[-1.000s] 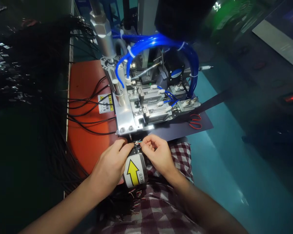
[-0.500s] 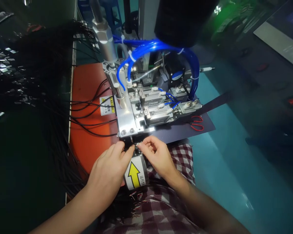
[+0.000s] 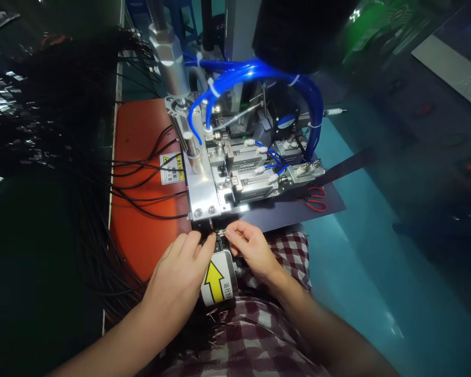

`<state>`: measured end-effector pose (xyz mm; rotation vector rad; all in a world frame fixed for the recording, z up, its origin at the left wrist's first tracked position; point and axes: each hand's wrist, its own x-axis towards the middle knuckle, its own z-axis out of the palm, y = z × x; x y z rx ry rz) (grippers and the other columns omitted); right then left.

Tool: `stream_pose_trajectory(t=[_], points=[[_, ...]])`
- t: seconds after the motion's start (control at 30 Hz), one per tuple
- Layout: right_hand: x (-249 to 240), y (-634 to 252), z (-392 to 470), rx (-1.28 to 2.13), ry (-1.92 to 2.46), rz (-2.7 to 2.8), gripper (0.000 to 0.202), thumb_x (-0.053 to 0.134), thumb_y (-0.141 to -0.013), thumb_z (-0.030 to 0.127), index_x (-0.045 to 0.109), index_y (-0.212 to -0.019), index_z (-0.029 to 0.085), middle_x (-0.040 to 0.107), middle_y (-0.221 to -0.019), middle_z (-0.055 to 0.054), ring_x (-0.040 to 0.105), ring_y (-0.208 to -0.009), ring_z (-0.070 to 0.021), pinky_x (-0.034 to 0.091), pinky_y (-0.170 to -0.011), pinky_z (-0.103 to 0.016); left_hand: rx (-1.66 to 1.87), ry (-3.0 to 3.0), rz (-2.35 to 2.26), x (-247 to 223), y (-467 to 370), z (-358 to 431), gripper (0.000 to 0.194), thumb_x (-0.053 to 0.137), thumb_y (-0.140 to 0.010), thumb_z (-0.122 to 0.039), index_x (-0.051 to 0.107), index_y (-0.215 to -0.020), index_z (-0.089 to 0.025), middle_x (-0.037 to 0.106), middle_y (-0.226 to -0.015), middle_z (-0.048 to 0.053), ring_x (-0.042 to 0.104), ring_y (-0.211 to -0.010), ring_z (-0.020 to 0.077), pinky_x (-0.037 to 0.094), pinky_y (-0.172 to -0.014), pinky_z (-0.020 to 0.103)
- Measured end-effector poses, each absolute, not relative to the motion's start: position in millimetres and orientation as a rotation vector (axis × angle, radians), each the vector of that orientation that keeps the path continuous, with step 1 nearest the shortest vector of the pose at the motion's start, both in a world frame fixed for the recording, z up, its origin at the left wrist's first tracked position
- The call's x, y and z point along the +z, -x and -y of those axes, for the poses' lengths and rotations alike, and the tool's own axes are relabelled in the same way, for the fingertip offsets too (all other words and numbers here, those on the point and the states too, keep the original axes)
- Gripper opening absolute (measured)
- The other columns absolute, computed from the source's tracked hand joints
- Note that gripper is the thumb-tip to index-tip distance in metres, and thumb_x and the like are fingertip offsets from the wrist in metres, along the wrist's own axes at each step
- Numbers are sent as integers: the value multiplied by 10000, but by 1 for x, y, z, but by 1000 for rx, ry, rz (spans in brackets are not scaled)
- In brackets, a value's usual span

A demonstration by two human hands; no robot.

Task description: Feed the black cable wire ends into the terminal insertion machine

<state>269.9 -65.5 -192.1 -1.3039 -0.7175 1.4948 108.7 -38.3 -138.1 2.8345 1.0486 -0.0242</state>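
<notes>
White and reddish thin wires (image 3: pixel 221 232) sit between our fingertips. With our right hand (image 3: pixel 255 248) nearly closed, we pinch their right end between thumb and forefinger. Our left hand (image 3: pixel 180 267) is half curled, its tips at their left end; its grip is hidden, so we cannot tell whether it holds them. Just beyond both hands is a metal plate (image 3: pixel 204 192); nearer us, between them, a yellow arrow (image 3: pixel 215 283).

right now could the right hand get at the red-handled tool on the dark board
Probably yes: the red-handled tool lies on the right hand's own side of the dark board, its loops uncovered. The fingers seem to be pinching thin wires, though, so they'd likely need freeing first.
</notes>
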Motion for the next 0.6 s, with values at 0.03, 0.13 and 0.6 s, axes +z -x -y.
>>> stream_pose_trajectory(t=[0.03, 0.13, 0.6], points=[[-194, -270, 66, 1500, 1296, 720, 248, 614, -784, 400, 550, -702, 174, 458, -495, 73, 393, -443, -80, 326, -465, -215, -5, -2834, -1043, -139, -108, 37, 442, 469, -777, -6, 543, -1211, -42, 550, -894, 134, 498, -760, 249, 514, -644, 391], [-200, -271, 67, 1478, 1296, 665, 269, 602, -793, 418, 549, -695, 173, 474, -508, 67, 410, -443, -78, 344, -474, -214, 18, -2807, -1032, -141, -105, 36, 430, 464, -791, -22, 535, -1214, -56, 540, -903, 126, 492, -762, 241, 505, -644, 379], [-202, -258, 66, 1047, 1492, 957, 168, 503, -870, 303, 507, -739, 196, 469, -626, 40, 440, -533, -108, 358, -515, -240, 144, -2664, -978, -146, -105, 32, 396, 452, -815, -52, 527, -1200, -103, 539, -956, 107, 493, -797, 229, 505, -662, 361]])
